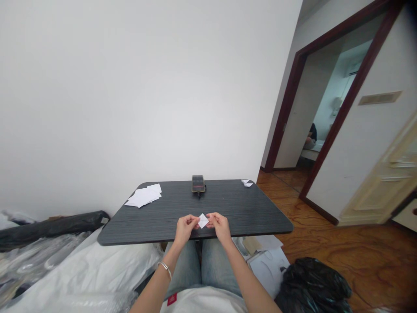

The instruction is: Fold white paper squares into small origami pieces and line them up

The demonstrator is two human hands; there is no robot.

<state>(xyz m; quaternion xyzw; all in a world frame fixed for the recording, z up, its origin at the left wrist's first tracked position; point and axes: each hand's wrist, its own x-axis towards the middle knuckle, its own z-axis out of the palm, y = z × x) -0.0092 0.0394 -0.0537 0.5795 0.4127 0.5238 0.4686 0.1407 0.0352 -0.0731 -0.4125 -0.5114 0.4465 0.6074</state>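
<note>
Over the near middle of the dark wood-grain table [176, 202], the left hand [185, 226] and right hand [220, 224], fingers curled narrow, pinch a folded white paper diamond [203, 221] by opposite corners

A home, most likely a flat, is suggested by what is seen. A plain white wall [163, 91] is met by a small dark table [234, 202], and the floor [368, 256] is finished in glossy, strongly grained brown wood. A doorway is framed in dark red-brown trim [348, 104], through which a further room is glimpsed, with a person [312, 134] partly seen beside a low pale surface that may be a bed. Cream panelled woodwork [365, 195] is fitted at the right. Household clutter is piled about: a black plastic bag [314, 282] and clear plastic wrapping [61, 254].
</note>
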